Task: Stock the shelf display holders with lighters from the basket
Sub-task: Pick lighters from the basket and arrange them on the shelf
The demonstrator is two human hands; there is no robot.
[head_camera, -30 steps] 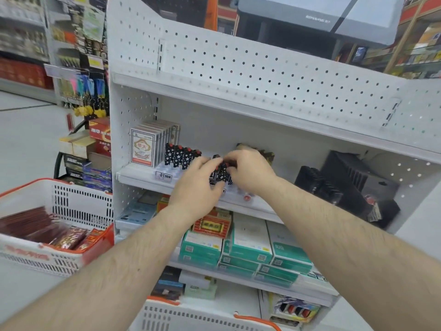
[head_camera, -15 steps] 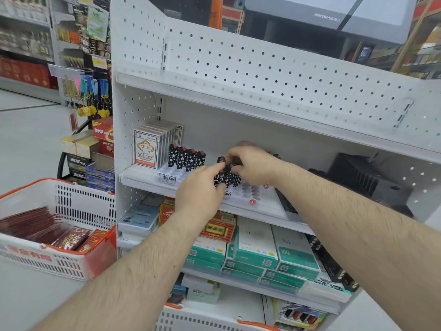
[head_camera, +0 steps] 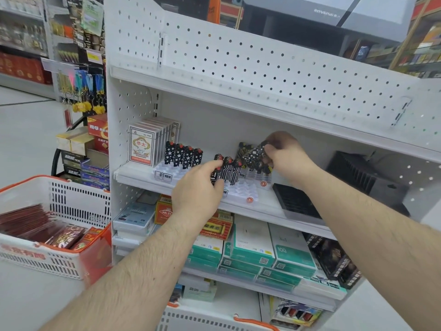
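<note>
bright even overhead store light; soft shadows under shelves; wide-angle bending at edges; slight blur, background soft.

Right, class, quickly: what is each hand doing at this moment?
Left hand: pinching the lighters with the white line pattern standing in the white holder.
Right hand: gripping a bunch of black patterned lighters.

This is a shop, a small retail store. A white pegboard shelf unit (head_camera: 262, 68) holds stock in rows: card packs (head_camera: 143, 144), lighters (head_camera: 182, 156) standing in a display holder (head_camera: 167, 170), and teal boxes (head_camera: 253, 247) below. A shopping basket (head_camera: 59, 201) stands to the left, beside hanging keychains (head_camera: 88, 91) and more stocked shelves (head_camera: 21, 44) along an aisle.
</note>
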